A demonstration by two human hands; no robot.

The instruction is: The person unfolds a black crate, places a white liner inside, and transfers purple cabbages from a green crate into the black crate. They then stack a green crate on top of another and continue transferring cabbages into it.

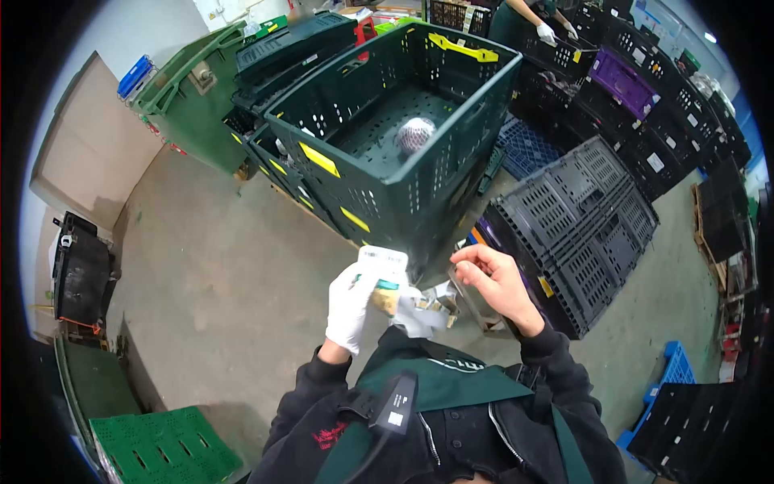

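Observation:
My left hand [349,306], in a white glove, grips a flat package [385,298] with a white top bearing barcode-like print and green and yellow colours below. Beside and below it hangs a crumpled white piece [425,317]. My right hand [501,284] is bare, its fingers loosely bent and thumb apart from the index finger, nothing visible between them. Beyond both hands stands a large dark green crate [379,198] with yellow handles. On its perforated floor lies a netted bag of pale purplish produce [415,135].
Folded grey crates [576,226] are stacked at the right, near my right hand. An open-topped box [488,310] with packaging sits low between my hands. A green bin [189,97] stands back left. Another person's gloved hand [546,34] is among black crates at the back.

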